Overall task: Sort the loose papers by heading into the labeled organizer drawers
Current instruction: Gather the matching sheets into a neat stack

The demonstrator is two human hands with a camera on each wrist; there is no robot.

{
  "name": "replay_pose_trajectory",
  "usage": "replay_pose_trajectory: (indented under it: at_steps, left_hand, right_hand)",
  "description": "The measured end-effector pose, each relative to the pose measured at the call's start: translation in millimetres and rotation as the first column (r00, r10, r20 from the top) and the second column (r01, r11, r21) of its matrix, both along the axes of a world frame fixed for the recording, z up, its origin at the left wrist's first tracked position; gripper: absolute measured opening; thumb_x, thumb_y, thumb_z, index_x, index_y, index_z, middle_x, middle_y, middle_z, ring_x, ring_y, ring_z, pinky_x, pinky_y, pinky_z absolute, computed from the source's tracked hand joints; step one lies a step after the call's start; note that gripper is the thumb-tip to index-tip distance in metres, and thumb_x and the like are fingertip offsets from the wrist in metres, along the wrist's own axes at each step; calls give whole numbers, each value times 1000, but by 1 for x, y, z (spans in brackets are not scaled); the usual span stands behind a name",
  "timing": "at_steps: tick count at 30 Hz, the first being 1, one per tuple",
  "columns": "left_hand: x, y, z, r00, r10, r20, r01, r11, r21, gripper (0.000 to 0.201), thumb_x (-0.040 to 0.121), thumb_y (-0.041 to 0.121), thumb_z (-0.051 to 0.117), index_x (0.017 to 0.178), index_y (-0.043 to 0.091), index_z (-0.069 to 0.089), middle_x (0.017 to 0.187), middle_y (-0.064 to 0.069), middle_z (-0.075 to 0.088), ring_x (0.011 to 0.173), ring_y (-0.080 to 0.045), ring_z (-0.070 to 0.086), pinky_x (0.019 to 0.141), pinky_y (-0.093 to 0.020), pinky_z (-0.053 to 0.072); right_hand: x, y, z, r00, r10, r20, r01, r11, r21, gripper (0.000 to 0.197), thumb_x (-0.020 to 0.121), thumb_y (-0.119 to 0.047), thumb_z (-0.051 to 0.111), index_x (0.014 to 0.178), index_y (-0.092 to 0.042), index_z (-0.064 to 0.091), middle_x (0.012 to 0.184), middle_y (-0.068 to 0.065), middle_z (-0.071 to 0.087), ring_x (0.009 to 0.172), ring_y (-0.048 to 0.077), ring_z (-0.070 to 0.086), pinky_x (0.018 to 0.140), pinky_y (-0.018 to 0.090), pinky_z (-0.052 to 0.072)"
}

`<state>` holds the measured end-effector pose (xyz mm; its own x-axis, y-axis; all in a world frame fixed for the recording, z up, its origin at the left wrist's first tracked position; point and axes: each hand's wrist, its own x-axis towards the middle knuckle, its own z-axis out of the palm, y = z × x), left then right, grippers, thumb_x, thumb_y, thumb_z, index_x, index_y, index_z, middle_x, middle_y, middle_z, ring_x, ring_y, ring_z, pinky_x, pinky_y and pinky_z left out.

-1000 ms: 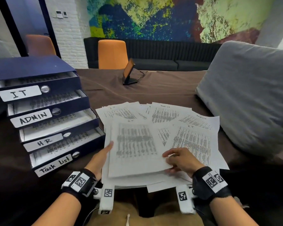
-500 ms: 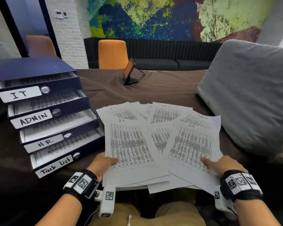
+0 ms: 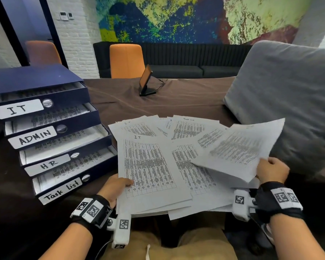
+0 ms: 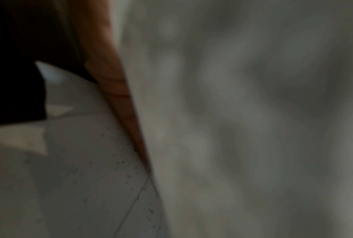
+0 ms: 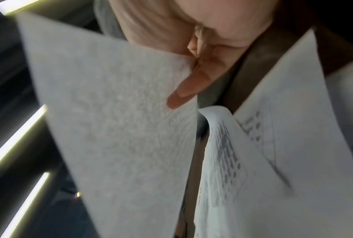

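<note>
Loose printed papers (image 3: pixel 188 132) lie fanned out on the brown table. On top at the near left is a sheet headed IT (image 3: pixel 148 166); my left hand (image 3: pixel 115 186) holds its lower left edge, thumb on top. My right hand (image 3: pixel 270 170) pinches the corner of another sheet (image 3: pixel 238 147) and holds it lifted and tilted above the pile; the right wrist view shows that sheet (image 5: pixel 114 120) between thumb and fingers. The dark blue organizer (image 3: pixel 36 77) stands at the left with its drawers pulled out, labeled IT (image 3: pixel 17 109), ADMIN (image 3: pixel 34 137), HR (image 3: pixel 48 164) and Task list (image 3: pixel 61 191).
A large grey cushion (image 3: pixel 289 100) leans at the right, close to the lifted sheet. A small tilted screen on a stand (image 3: pixel 145 81) sits farther back on the table. Orange chairs (image 3: pixel 127 61) and a dark sofa stand behind.
My right hand went from pressing flat on the right-hand sheet to pinching its corner and lifting it off the pile. My left hand stays on the IT sheet's edge.
</note>
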<state>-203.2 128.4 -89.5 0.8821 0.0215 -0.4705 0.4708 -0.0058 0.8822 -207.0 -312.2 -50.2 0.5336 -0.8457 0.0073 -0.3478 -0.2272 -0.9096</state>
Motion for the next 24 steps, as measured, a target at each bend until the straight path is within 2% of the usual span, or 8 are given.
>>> replay_pose_trajectory:
  at_steps: [3, 6, 8, 12, 15, 18, 21, 24]
  left_hand:
    - [-1, -2, 2, 999, 41, -10, -41, 999, -4, 24, 97, -6, 50, 116, -1, 64, 110, -22, 73, 101, -40, 70, 81, -45, 57]
    - [-3, -3, 6, 998, 59, -9, -59, 998, 7, 22, 99, 0, 50, 116, -2, 64, 105, -22, 74, 97, -39, 70, 83, -46, 57]
    - [-4, -5, 8, 994, 107, 11, -107, 994, -10, 22, 103, 16, 53, 114, 3, 66, 104, -18, 74, 96, -35, 71, 87, -46, 55]
    - [-1, -7, 11, 992, 115, 48, -103, 976, -191, 59, 101, 60, 36, 124, 16, 68, 121, -16, 71, 112, -35, 68, 104, -52, 47]
    - [-1, -8, 16, 995, 99, 19, -91, 964, -249, 69, 99, 66, 29, 124, 15, 69, 119, -17, 71, 115, -37, 66, 102, -50, 47]
    - [-4, -6, 18, 999, 32, 31, -26, 981, -190, 64, 87, 71, 56, 126, 21, 69, 122, -11, 71, 118, -34, 65, 108, -54, 43]
    - [-5, -4, 14, 1000, 0, 5, 1, 999, -46, 50, 82, 40, 80, 121, 10, 70, 115, -13, 74, 107, -33, 71, 103, -54, 48]
    - [-7, -4, 12, 1000, -5, -25, 6, 999, 36, 22, 99, 3, 56, 119, 2, 65, 111, -19, 74, 100, -36, 72, 93, -53, 55]
  right_hand:
    - [2, 2, -6, 997, 73, 1, -72, 979, 192, 27, 92, -14, 57, 114, -2, 68, 115, 20, 68, 107, 31, 65, 71, 25, 42]
    - [9, 25, -16, 970, 205, 132, -238, 919, 314, 29, 94, -19, 60, 119, -4, 66, 126, 23, 64, 101, 28, 64, 81, 32, 49]
    - [12, 49, -20, 930, 331, 157, -365, 877, 313, 12, 92, -19, 64, 100, -13, 71, 116, 21, 70, 90, 24, 63, 87, 42, 52]
    - [9, 104, -21, 829, 540, 145, -559, 789, 257, 12, 90, -12, 67, 81, -10, 75, 89, 12, 76, 75, 24, 66, 72, 43, 55]
    - [5, 131, -26, 725, 683, 87, -688, 712, 139, 18, 90, -16, 67, 76, -8, 74, 74, 9, 72, 66, 21, 60, 60, 39, 49]
    - [-3, 145, -24, 659, 752, 26, -751, 656, 69, 20, 93, -17, 64, 78, -10, 76, 78, 9, 74, 61, 13, 63, 57, 30, 53]
    - [-9, 157, -17, 614, 789, -12, -788, 613, 55, 21, 95, -18, 63, 77, -18, 76, 78, 3, 75, 64, 14, 68, 59, 28, 56]
    - [-4, 167, -9, 618, 786, -3, -785, 617, 50, 20, 95, -27, 65, 79, -21, 76, 75, -5, 74, 66, 10, 68, 60, 25, 53]
